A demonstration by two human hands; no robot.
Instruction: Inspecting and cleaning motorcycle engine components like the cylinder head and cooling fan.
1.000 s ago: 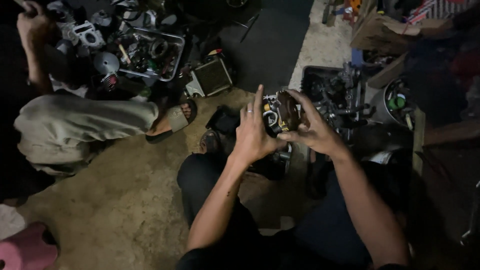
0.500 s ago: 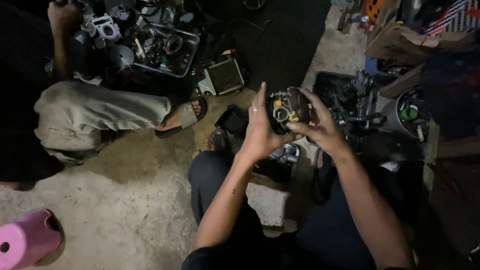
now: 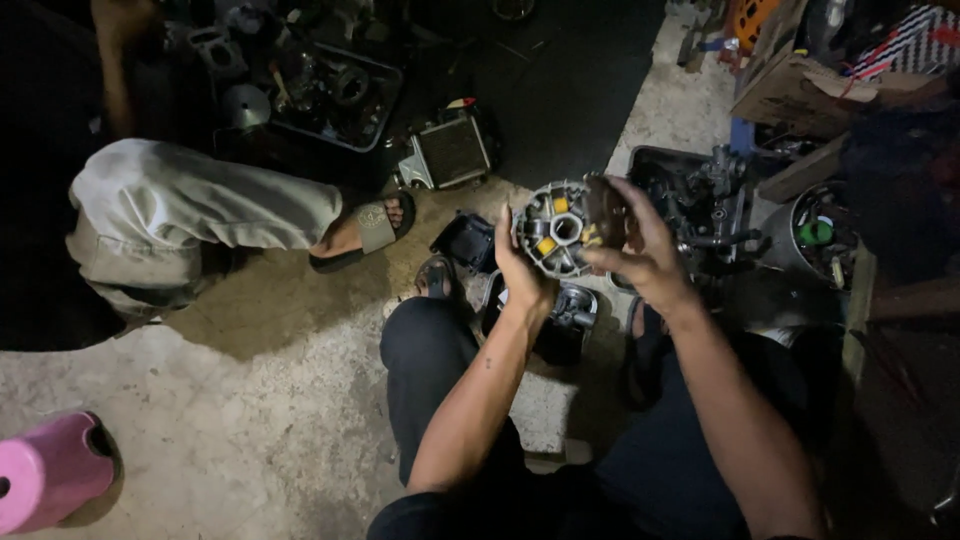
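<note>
Where the frame's upper right falls into shadow, a brown cardboard box (image 3: 800,90) lies open beside a red-and-white striped package (image 3: 915,40), its edge cut off by the frame. At centre, the left hand (image 3: 520,270) cups a round grey metal variator pulley (image 3: 555,228) from below, while the right hand (image 3: 640,250) grips its right rim; two yellow rollers show inside it, the rest too dim to count. One ribbed radiator (image 3: 450,152) lies above centre, near one tray of engine parts (image 3: 335,95) in the upper left, its contents hard to make out. Another person's sandalled foot (image 3: 365,232) rests on the concrete floor (image 3: 250,400). One pink plastic stool (image 3: 50,470) is cropped at the lower left.
</note>
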